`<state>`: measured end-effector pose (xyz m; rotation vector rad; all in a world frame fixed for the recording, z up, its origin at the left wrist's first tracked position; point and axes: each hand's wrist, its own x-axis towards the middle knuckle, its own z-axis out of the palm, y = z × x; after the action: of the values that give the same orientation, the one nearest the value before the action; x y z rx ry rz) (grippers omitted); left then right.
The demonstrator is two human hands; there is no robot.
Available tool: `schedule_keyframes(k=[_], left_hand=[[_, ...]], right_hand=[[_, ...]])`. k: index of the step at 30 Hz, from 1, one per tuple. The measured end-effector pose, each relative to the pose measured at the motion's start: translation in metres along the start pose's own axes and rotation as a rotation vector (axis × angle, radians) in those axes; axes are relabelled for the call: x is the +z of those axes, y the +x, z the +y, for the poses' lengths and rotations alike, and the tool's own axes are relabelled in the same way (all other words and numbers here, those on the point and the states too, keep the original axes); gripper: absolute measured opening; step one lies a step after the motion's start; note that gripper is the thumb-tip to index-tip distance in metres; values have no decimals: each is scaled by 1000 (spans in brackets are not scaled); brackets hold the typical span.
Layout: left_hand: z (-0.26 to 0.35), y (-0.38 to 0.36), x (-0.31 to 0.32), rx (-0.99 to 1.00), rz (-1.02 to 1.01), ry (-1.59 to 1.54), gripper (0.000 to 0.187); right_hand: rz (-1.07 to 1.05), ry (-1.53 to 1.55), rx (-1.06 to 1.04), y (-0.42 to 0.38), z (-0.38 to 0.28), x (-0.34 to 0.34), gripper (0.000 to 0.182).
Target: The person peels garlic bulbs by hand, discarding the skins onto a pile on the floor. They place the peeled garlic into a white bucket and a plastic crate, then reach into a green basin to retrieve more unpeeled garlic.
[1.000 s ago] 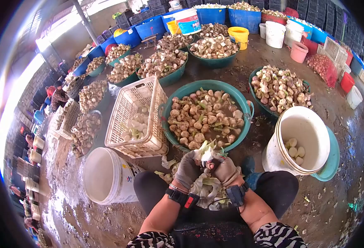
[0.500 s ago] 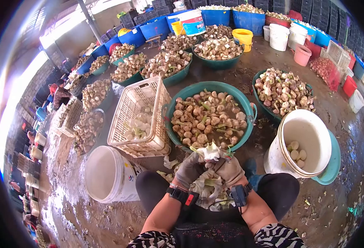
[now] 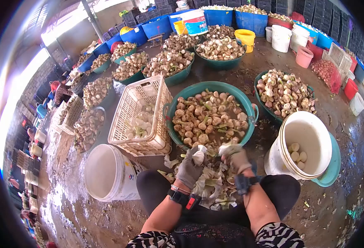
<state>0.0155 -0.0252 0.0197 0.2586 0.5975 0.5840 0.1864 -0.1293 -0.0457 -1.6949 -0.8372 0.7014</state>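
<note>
My left hand [image 3: 189, 167], in a grey glove, holds a pale peeled bulb [image 3: 198, 156] just in front of my knees. My right hand [image 3: 236, 157], also gloved, has pulled away to the right and grips a strip of whitish peel [image 3: 227, 147]. Both hands hover at the near rim of a teal basin [image 3: 248, 108] full of unpeeled brown bulbs. A heap of peelings [image 3: 210, 187] lies between my legs.
A white bucket [image 3: 306, 142] with a few peeled bulbs stands at right, an empty white bucket [image 3: 107, 172] at left. A cream plastic crate [image 3: 139, 117] leans beside the basin. More basins of bulbs [image 3: 283, 91], blue tubs and buckets crowd the wet floor behind.
My hands were together on one bulb; now they have parted, the right one tearing peel off to the right while the left keeps the bulb.
</note>
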Motion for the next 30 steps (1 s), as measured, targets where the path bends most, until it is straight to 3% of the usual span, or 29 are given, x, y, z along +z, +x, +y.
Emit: schedule_keyframes(k=[1,3,7,8,11,12,15,18,21,24,27,28,30], left_hand=[[-1,-7,10,15,74,-45,28],[2,-1,2,-12,-13,27,28],[-2,10,-24,-98,-174,191,30],[-8,11,-20,-15,-40,206,33],[-16,6,-11,177,-69,364,35],[-12,-6,-6,194,-71,387,38],[-12,-6,-8,198,-90,361,36],[-11,-6,0,218,55,429,33],[-12,22,-27,174,11,268,33],[1,16,-35,-116,-338,-73,39],[12,6,-32,-172,-334,16,41],[14,4,-28,-155,-314,52,42],[17,6,-33,-155,-322,36,41]], right_hand=[[-98,-305,-96,-9,11,18,12],[66,-382,13,-24,5,49,23],[-6,-161,-161,-42,-56,65,37],[94,-295,-228,-42,-60,69,44],[81,-208,-134,-41,-70,66,47],[88,-271,-191,-39,-63,69,48],[79,-414,-168,-41,-63,69,43],[100,-522,-175,-40,-57,71,35],[92,-300,-302,-38,-61,54,26],[156,-277,-257,-18,-17,47,17],[-13,-537,76,-18,-21,39,14],[-23,-317,-108,-16,0,41,25],[80,112,-226,-7,-9,49,30]])
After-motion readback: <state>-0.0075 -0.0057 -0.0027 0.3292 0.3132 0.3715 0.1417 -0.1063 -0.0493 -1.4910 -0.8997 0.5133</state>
